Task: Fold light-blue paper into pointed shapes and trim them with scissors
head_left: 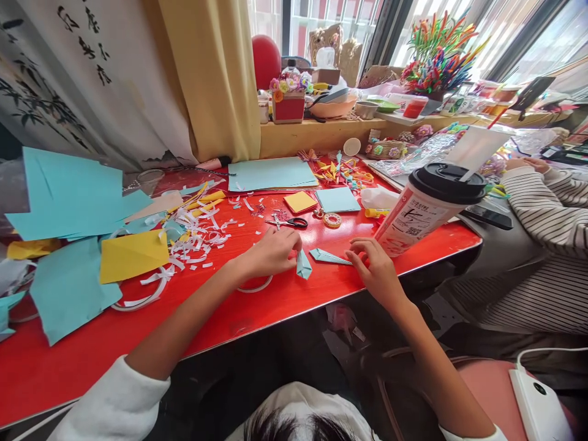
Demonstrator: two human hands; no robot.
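Note:
Above the red table (248, 306), my left hand (275, 252) is closed, with its fingertips pinched on the upper end of a small folded blue paper piece (304, 266). My right hand (374, 266) has its thumb and index finger at the narrow tip of a second folded blue piece (328, 256), which lies on the table and points toward the left hand. Just behind my left hand lie scissors (289, 222) with black handles. A ring-shaped tape roll (332, 220) sits right of them.
A large lidded cup (420, 211) stands close beyond my right hand. Blue sheets (73, 196), a yellow sheet (135, 256) and paper scraps cover the left side. Small yellow squares (300, 202) and blue squares (339, 199) lie behind. A person's striped sleeve (546, 202) is at right.

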